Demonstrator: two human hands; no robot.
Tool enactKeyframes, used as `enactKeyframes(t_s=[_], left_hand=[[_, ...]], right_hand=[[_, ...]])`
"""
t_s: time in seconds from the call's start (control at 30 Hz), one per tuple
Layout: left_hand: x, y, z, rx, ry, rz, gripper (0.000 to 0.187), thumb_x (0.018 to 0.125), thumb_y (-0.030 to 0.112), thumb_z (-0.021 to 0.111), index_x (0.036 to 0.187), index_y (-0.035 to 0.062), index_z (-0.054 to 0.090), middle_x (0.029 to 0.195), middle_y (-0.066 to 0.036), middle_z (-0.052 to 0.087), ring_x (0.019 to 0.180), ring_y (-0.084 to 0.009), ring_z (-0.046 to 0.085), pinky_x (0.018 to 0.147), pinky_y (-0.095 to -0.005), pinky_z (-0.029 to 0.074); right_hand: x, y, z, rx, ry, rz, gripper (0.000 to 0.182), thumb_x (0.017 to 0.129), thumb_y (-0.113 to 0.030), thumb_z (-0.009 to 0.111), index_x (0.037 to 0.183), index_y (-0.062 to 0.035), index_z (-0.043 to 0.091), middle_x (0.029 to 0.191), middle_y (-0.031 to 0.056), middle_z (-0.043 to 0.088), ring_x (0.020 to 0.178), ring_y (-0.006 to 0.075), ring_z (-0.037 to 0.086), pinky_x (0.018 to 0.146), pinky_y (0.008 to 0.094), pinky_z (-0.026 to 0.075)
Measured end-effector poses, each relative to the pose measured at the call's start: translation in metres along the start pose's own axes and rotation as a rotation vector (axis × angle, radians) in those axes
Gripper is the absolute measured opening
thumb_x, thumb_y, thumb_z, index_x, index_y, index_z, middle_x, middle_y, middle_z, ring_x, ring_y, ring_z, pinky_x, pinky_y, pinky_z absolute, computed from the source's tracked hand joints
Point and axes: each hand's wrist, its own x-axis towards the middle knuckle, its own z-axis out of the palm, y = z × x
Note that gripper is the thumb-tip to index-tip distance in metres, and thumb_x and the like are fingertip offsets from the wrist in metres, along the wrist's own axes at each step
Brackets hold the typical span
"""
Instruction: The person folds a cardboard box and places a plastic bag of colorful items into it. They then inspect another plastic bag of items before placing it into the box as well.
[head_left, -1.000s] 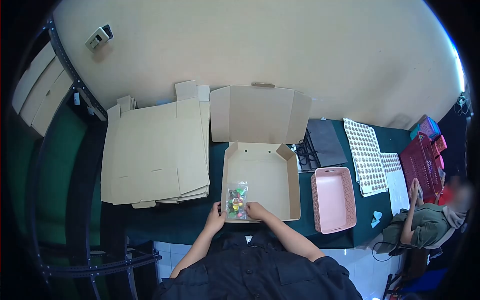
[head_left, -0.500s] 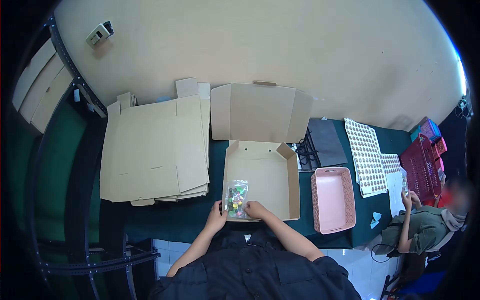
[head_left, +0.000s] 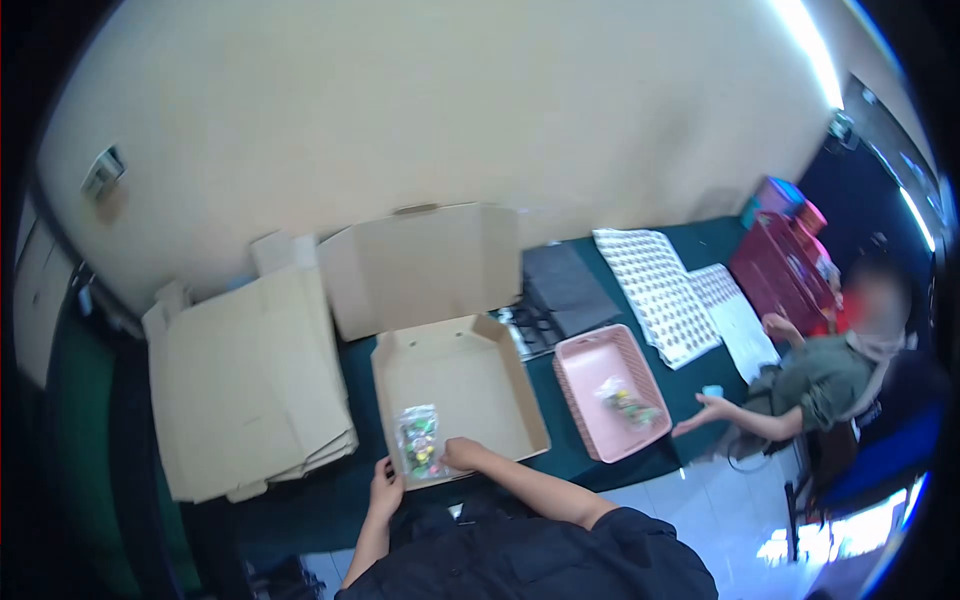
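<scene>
An open cardboard box [head_left: 470, 350] lies on the dark green cloth, its lid [head_left: 430, 265] raised at the back. Inside its front left corner is a clear bag [head_left: 419, 440] of colourful small items. My left hand [head_left: 386, 488] grips the box's front left edge, just beside the bag. At the bag's right side, my right hand [head_left: 463, 455] is closed with its fingers curled; whether it pinches the bag's edge is hidden.
Flat cardboard boxes [head_left: 245, 385] are stacked at left. To the right are black paper bags [head_left: 570, 290], sticker sheets [head_left: 660, 295], a pink basket [head_left: 605, 360] with another filled bag [head_left: 630, 405], a maroon basket [head_left: 785, 275] and a co-worker [head_left: 820, 385] with hands outstretched.
The view has turned, shifting the scene left. A filled bag now lies in the pink basket, and the co-worker's hands have moved apart. My hands remain by the bag in the box.
</scene>
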Motion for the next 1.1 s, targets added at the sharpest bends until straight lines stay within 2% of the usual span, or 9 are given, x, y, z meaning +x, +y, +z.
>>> enactKeyframes(t_s=[0.17,0.27,0.47,0.5,0.57,0.7,0.8,0.87,1.1], left_hand=[[-0.005,0.016,0.006,0.102,0.048,0.152,0.053,0.08,0.004,0.051,0.126,-0.0001,0.027,0.117,-0.022,0.045,0.108,-0.0317,0.047,0.092,-0.0351,0.037],[-0.033,0.077,0.022,0.409,0.094,0.241,0.063,0.078,0.002,0.052,0.131,0.0018,0.019,0.132,-0.024,0.023,0.121,-0.0363,0.031,0.1,-0.0378,0.026],[-0.035,0.108,0.069,0.659,0.126,0.351,0.065,0.074,0.002,0.053,0.131,0.0024,0.022,0.136,-0.024,0.012,0.125,-0.0396,0.022,0.103,-0.0406,0.022],[-0.025,0.1,0.08,0.432,0.074,0.352,0.064,0.074,0.003,0.053,0.131,0.0026,0.023,0.136,-0.024,0.011,0.127,-0.0401,0.019,0.103,-0.0424,0.02],[-0.021,0.108,0.104,0.478,0.025,0.402,0.063,0.075,0.005,0.053,0.131,0.0033,0.024,0.135,-0.024,0.013,0.126,-0.0401,0.02,0.103,-0.0423,0.02],[-0.019,0.129,0.158,0.472,-0.112,0.467,0.06,0.076,0.005,0.052,0.129,0.0031,0.025,0.134,-0.025,0.014,0.125,-0.0406,0.022,0.103,-0.042,0.021],[-0.016,0.13,0.193,0.428,-0.179,0.518,0.056,0.077,0.006,0.051,0.128,0.0022,0.027,0.133,-0.026,0.016,0.124,-0.0403,0.024,0.102,-0.0417,0.023],[-0.016,0.136,0.209,0.391,-0.205,0.575,0.05,0.078,0.006,0.051,0.124,0.0019,0.033,0.129,-0.024,0.026,0.12,-0.0399,0.029,0.101,-0.041,0.025],[0.001,0.135,0.214,0.081,-0.349,0.371,0.038,0.085,0.017,0.052,0.119,0.0038,0.042,0.118,-0.013,0.043,0.111,-0.0255,0.043,0.089,-0.038,0.038]], right_hand=[[-0.041,0.004,-0.032,0.274,0.401,-0.136,0.021,0.079,-0.018,0.055,0.087,0.0004,0.059,0.082,0.0176,0.06,0.078,0.0306,0.059,0.072,0.0376,0.047],[-0.079,0.02,-0.071,0.46,0.691,-0.256,0.013,0.081,-0.008,0.052,0.089,0.0006,0.057,0.083,0.0148,0.057,0.077,0.0282,0.058,0.071,0.0353,0.046],[-0.143,0.148,-0.109,0.071,1.423,0.287,0.027,0.075,-0.012,0.058,0.101,-0.0035,0.054,0.091,0.0165,0.054,0.081,0.0314,0.054,0.076,0.0428,0.043],[-0.151,0.173,-0.105,0.062,1.448,0.304,0.027,0.075,-0.012,0.058,0.101,-0.0035,0.054,0.091,0.0165,0.054,0.081,0.0314,0.054,0.076,0.0428,0.043],[-0.168,0.214,-0.093,-0.037,1.261,0.829,0.039,0.075,-0.016,0.06,0.11,-0.0026,0.049,0.099,0.0204,0.053,0.091,0.0322,0.053,0.082,0.0457,0.04],[-0.194,0.23,-0.089,0.258,0.955,0.948,0.046,0.074,-0.017,0.063,0.112,0.0013,0.045,0.102,0.0243,0.054,0.082,0.0302,0.059,0.072,0.0416,0.047],[-0.191,0.243,-0.087,0.801,0.929,0.71,0.044,0.072,-0.015,0.065,0.109,0.0029,0.047,0.1,0.021,0.056,0.067,0.0242,0.063,0.06,0.0347,0.05],[-0.185,0.246,-0.09,1.132,0.989,0.346,0.039,0.074,-0.015,0.065,0.105,0.0028,0.049,0.072,0.0089,0.06,0.061,0.0183,0.062,0.06,0.0309,0.05],[-0.16,0.168,-0.141,1.027,0.953,-0.193,0.043,0.08,-0.019,0.063,0.113,-0.0002,0.044,0.095,0.0098,0.058,0.08,0.0144,0.059,0.067,0.0296,0.049]])
